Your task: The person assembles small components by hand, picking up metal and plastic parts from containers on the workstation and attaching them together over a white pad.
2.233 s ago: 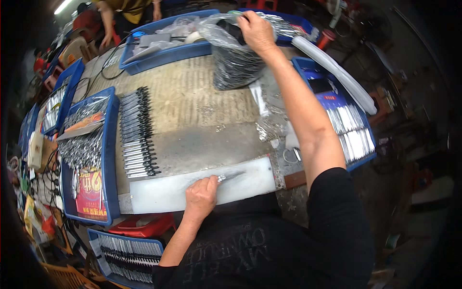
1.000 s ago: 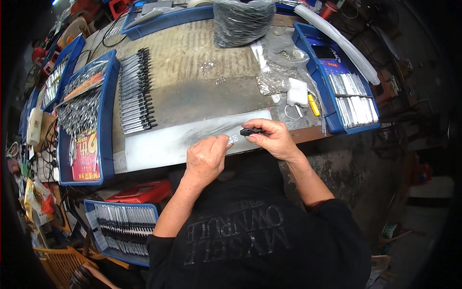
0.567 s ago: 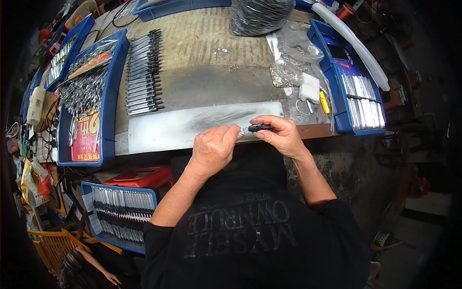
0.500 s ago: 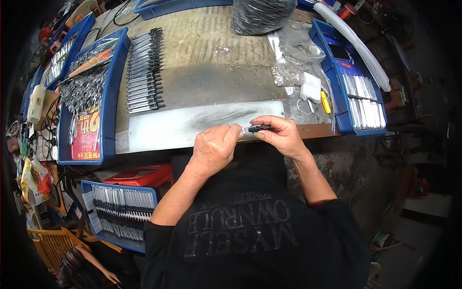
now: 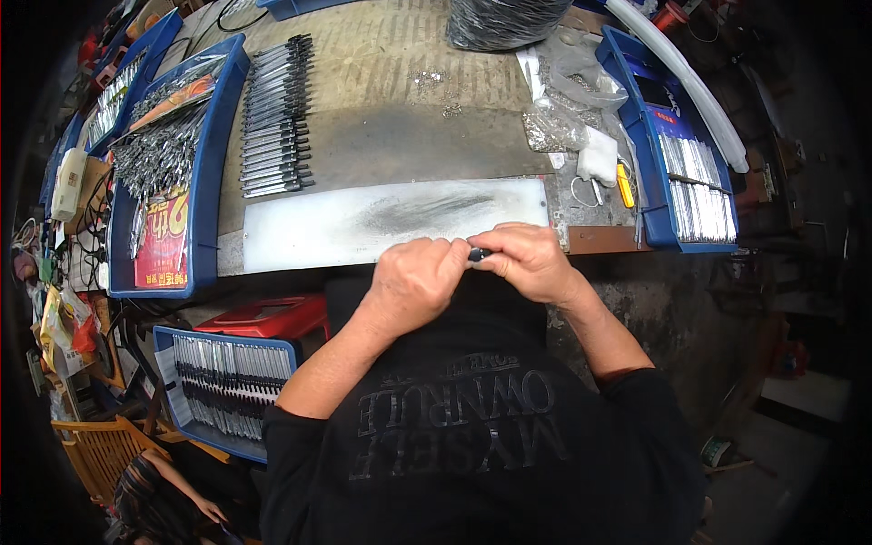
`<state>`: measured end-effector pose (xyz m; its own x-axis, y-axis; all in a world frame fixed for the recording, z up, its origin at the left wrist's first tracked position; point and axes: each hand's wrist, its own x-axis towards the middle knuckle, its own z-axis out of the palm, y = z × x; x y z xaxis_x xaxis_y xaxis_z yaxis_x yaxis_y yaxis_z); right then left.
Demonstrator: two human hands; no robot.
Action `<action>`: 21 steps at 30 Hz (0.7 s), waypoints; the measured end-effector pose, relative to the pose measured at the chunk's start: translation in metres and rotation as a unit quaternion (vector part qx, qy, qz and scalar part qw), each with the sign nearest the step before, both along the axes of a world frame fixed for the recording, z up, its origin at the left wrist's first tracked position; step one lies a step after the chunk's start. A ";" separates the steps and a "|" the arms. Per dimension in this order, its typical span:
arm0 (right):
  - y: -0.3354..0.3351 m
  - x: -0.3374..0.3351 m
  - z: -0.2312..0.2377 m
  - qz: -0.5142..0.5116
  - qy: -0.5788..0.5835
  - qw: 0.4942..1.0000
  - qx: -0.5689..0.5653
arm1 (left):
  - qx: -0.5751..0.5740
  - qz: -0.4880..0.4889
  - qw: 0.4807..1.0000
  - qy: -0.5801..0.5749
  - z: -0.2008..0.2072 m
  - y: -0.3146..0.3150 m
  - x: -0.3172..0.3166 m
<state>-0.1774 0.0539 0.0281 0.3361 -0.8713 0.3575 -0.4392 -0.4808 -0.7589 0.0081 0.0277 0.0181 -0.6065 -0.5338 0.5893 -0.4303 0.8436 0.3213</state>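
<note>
The right hand (image 5: 534,262), at three o'clock of a small black piece (image 5: 478,255), pinches it between thumb and fingers. Only a short, dark, rounded part with a pale glint shows; skin covers the rest. It is held by the white board's (image 5: 304,232) near edge, contact unclear. At eight o'clock the left hand (image 5: 418,283) is curled closed against it, whatever it grips hidden. Black-tipped rods (image 5: 275,123) lie in a row at ten o'clock.

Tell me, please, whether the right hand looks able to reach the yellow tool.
Probably yes: the yellow tool lies uncovered, with nothing seen standing between, though the right hand pinches a black piece.
</note>
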 end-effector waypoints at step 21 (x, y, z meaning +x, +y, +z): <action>-0.010 -0.007 -0.003 0.022 -0.016 1.000 -0.010 | 0.025 -0.006 1.000 0.004 0.005 -0.006 0.002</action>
